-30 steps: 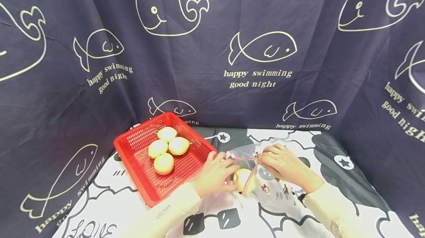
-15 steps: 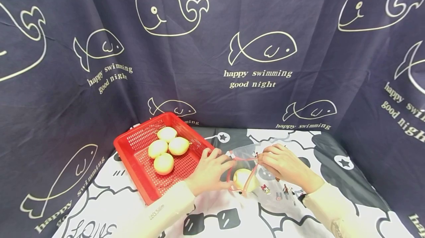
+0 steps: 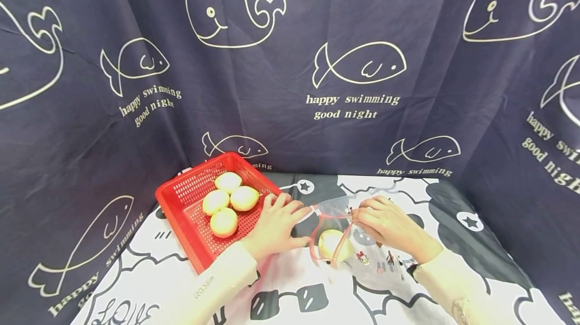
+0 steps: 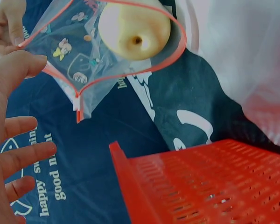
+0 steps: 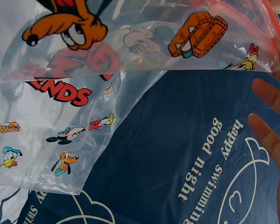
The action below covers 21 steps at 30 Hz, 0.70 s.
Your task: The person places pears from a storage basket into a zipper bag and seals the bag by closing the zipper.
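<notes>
A clear zip bag (image 3: 362, 258) with cartoon prints and a red-edged mouth lies on the right of the table, its mouth spread wide. Inside it, by the mouth, is a round pale yellow fruit (image 4: 135, 30), which looks like a pear. My right hand (image 3: 387, 225) pinches the bag's red edge between thumb and fingers; the right wrist view shows the bag's printed side (image 5: 196, 35). Between the bag and the red basket (image 3: 181, 244), my left hand (image 3: 273, 226) is held with spread fingers around nothing, its fingertips by the basket's right rim. Several similar fruits (image 3: 224, 222) sit in the basket.
A black-and-white patterned cloth (image 3: 290, 302) covers the table. Dark blue curtains (image 3: 290, 128) with fish and whale drawings stand behind and at both sides. The basket's perforated wall (image 4: 214, 172) rises close by the left hand.
My left hand has drawn away from the bag's mouth, leftward to the basket's rim. The right hand keeps its hold, and the fruit in the bag stays put.
</notes>
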Tool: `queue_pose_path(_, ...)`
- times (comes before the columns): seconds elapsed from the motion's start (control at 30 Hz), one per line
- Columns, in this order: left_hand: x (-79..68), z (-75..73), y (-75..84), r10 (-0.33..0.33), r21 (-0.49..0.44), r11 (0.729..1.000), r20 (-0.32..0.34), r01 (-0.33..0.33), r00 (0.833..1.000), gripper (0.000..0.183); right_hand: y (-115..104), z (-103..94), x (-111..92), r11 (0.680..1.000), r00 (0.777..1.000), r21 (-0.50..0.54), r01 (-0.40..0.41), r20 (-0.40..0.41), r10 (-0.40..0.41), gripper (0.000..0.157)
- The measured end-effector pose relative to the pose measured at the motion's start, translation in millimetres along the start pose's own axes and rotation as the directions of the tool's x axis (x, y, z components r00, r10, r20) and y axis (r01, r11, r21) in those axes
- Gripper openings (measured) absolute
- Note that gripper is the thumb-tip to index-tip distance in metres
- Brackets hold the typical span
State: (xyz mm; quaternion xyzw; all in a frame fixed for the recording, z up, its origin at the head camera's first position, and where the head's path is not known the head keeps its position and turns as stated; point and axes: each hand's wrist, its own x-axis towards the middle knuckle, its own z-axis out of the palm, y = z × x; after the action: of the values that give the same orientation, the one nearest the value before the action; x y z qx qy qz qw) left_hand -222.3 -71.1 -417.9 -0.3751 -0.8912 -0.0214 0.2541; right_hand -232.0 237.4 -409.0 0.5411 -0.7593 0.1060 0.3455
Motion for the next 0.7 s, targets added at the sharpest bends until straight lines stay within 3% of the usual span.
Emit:
queue_pose_path(0.4, -4.8, -4.9, -15.2, -0.059, 0.011, 0.998, -0.003, 0.059, 0.998, 0.062, -0.4, 0.4, 0.3, 1.000, 1.000, 0.000, 0.004, -0.009, -0.004, 0.035)
queue_pose_path(0.7, -11.4, -5.4, -26.3, -0.109, -0.042, 0.993, -0.019, 0.109, 0.994, 0.064, 0.1, 0.7, -0.3, 1.000, 1.000, -0.002, 0.002, -0.001, -0.002, 0.036)
